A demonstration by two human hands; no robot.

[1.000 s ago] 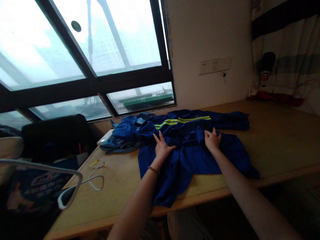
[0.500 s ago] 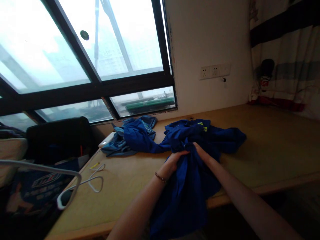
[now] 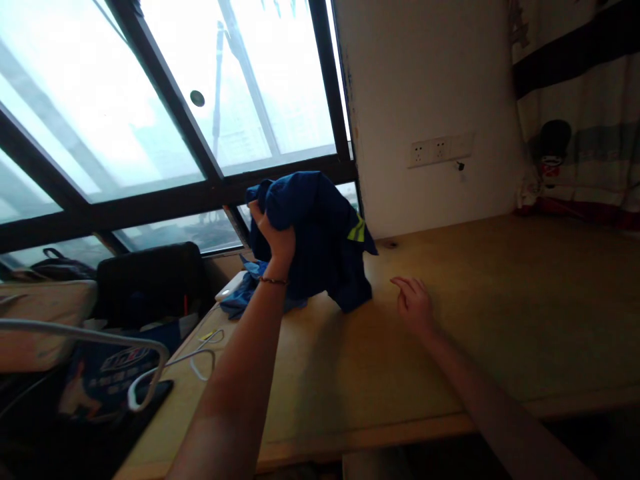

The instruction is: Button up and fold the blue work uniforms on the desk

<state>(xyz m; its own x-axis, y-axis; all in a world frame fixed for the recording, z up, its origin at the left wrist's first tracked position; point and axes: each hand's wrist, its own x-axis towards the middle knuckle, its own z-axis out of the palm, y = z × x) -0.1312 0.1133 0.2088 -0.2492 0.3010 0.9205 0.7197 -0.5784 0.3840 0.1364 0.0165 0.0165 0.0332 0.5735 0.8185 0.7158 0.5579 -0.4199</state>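
My left hand (image 3: 276,239) grips a bunched blue work jacket (image 3: 320,233) with a yellow-green stripe and holds it up above the back left of the wooden table (image 3: 450,347). The jacket's lower end still reaches the tabletop. Just to the right of the jacket, my right hand (image 3: 414,303) hovers low over the bare wood, fingers loosely spread, holding nothing. A second blue garment (image 3: 243,297) lies crumpled behind my left forearm, partly hidden.
A white charger block (image 3: 229,291) with a white cable (image 3: 197,357) lies at the table's left end. A black bag (image 3: 150,280) and a metal rail (image 3: 90,337) stand to the left. Behind are the window, a wall socket strip (image 3: 440,150) and a curtain (image 3: 585,107).
The jacket lay spread flat under both hands, was gathered into a bundle, and is now lifted up and to the left by my left hand. My right hand has let go.
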